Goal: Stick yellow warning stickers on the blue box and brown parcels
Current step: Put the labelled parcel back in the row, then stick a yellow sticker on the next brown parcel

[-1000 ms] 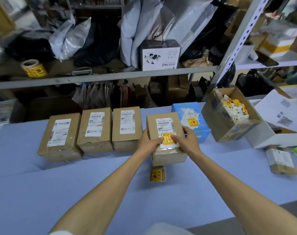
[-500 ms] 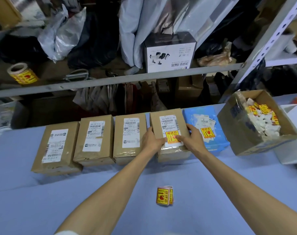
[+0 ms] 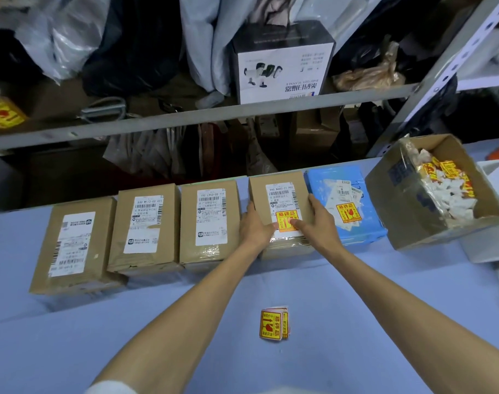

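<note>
Both hands, left hand (image 3: pixel 254 224) and right hand (image 3: pixel 318 223), clasp the parcel (image 3: pixel 282 214), fingers (image 3: pixel 295 222) flattening its sticker (image 3: pixel 285 220) (to bond).

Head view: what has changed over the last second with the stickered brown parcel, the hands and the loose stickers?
The stickered brown parcel was pushed away from the person, back into the row beside the blue box. The left hand and right hand stayed on it, thumbs pressing its yellow sticker. The sticker stack on the table, the three unstickered parcels and the open carton stayed put.
</note>
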### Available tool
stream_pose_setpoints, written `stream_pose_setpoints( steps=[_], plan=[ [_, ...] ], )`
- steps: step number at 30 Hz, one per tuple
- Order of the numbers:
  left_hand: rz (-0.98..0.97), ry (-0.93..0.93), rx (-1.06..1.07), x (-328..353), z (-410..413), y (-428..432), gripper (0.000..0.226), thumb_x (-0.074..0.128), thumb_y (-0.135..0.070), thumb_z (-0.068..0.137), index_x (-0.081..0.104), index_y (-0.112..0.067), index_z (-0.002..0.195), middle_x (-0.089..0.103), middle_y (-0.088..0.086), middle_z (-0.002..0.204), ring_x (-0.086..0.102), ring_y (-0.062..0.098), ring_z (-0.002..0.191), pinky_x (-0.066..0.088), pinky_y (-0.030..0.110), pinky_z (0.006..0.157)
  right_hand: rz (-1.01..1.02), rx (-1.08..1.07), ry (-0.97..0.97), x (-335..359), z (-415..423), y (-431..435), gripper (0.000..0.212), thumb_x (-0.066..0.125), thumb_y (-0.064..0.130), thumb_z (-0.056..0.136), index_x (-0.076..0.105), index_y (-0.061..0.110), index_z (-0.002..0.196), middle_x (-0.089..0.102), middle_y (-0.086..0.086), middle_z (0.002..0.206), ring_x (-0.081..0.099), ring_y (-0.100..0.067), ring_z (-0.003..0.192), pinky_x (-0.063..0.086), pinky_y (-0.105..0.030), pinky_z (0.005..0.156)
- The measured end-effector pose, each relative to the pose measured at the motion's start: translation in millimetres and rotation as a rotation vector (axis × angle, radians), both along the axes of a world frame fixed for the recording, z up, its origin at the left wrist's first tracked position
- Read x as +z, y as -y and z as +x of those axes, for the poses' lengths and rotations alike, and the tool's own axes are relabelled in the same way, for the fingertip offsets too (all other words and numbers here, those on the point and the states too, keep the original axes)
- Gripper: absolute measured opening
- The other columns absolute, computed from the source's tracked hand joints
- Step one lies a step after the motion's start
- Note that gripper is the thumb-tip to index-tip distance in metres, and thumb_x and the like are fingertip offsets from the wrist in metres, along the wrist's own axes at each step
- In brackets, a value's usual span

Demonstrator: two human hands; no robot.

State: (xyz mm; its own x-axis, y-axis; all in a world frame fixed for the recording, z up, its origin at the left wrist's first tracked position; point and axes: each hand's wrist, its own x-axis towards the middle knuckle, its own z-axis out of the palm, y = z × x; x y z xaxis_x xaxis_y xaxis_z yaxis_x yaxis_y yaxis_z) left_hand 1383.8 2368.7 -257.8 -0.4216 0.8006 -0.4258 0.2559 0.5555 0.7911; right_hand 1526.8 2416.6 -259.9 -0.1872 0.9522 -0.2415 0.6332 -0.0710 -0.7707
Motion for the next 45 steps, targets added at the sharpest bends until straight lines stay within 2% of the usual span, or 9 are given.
stream_pose_setpoints(
  steps=[5,9,15,20,25,29,35,40,45],
  plan=[
    [-0.032,-0.207,-0.155,11.7,-3.0,4.6,0.073,0.073,-0.021,0.081,0.034,-0.011,0.142,0.046,0.008,0.136,0.046,0.026,0.125,0.040,0.037,0.105,0.124,0.092,0.166,12.7,-6.6,-1.5,0.067,0.078,0.017,0.076,0.044,0.004,0.132,0.051,-0.013,0.130,0.047,-0.029,0.121,0.036,-0.028,0.092],
    [0.059,-0.420,-0.296,29.3,-25.3,19.6,0.042,0.065,-0.008,0.084,0.052,-0.011,0.124,0.047,0.007,0.122,0.051,0.027,0.112,0.042,0.033,0.093,0.255,0.273,0.415,25.7,-22.8,6.4,0.049,0.066,0.004,0.082,0.049,0.004,0.128,0.044,-0.014,0.134,0.041,-0.031,0.124,0.039,-0.035,0.095],
    [-0.064,-0.680,-0.243,38.2,-89.7,63.3,0.039,0.053,-0.006,0.089,0.047,-0.006,0.127,0.044,0.014,0.127,0.043,0.031,0.118,0.040,0.037,0.096,0.474,0.627,0.657,42.1,-73.4,33.7,0.046,0.065,0.001,0.075,0.051,0.003,0.119,0.049,-0.014,0.125,0.043,-0.032,0.118,0.044,-0.036,0.083],
    [-0.134,-0.623,-0.225,43.1,-115.1,83.9,0.045,0.058,-0.017,0.092,0.040,-0.003,0.131,0.040,0.018,0.133,0.044,0.031,0.119,0.039,0.035,0.099,0.337,0.599,0.474,40.6,-115.2,45.7,0.043,0.057,0.004,0.084,0.046,0.001,0.126,0.048,-0.016,0.124,0.047,-0.034,0.114,0.044,-0.040,0.084],
    [-0.112,-0.359,-0.170,36.0,-121.1,77.9,0.087,0.068,-0.026,0.086,0.011,-0.004,0.148,0.024,0.017,0.148,0.030,0.032,0.138,0.028,0.037,0.113,0.084,0.453,0.272,28.0,-137.1,48.6,0.065,0.073,0.025,0.082,0.036,0.001,0.130,0.046,-0.017,0.130,0.048,-0.033,0.118,0.039,-0.033,0.092],
    [-0.098,-0.239,-0.124,22.8,-128.5,70.4,0.109,0.077,-0.029,0.078,-0.001,-0.008,0.151,0.019,0.013,0.156,0.023,0.027,0.143,0.027,0.041,0.115,-0.060,0.333,0.144,15.2,-139.6,44.9,0.073,0.082,0.025,0.073,0.036,0.003,0.125,0.051,-0.014,0.128,0.051,-0.030,0.117,0.040,-0.030,0.084],
    [-0.131,-0.170,-0.065,19.2,-136.1,58.2,0.130,0.087,-0.025,0.065,-0.010,-0.012,0.151,0.016,0.012,0.158,0.019,0.026,0.145,0.023,0.040,0.117,-0.192,0.266,-0.020,9.6,-137.9,38.3,0.098,0.086,0.018,0.065,0.024,0.011,0.140,0.059,0.002,0.123,0.054,-0.021,0.114,0.043,-0.028,0.087],
    [-0.155,-0.163,-0.055,24.7,-133.2,55.9,0.120,0.085,-0.016,0.068,-0.002,-0.011,0.152,0.025,0.011,0.156,0.025,0.026,0.143,0.028,0.040,0.115,-0.188,0.251,-0.061,11.6,-134.5,36.1,0.088,0.086,0.009,0.062,0.034,0.015,0.133,0.058,0.002,0.124,0.053,-0.023,0.118,0.047,-0.042,0.098],
    [-0.185,-0.139,-0.035,36.6,-124.3,72.2,0.120,0.083,-0.012,0.069,-0.004,-0.011,0.152,0.033,0.015,0.151,0.037,0.030,0.137,0.035,0.040,0.111,-0.118,0.256,-0.080,23.7,-123.4,45.3,0.088,0.088,0.006,0.057,0.040,0.016,0.130,0.060,-0.002,0.125,0.055,-0.024,0.116,0.049,-0.046,0.096]
  ],
)
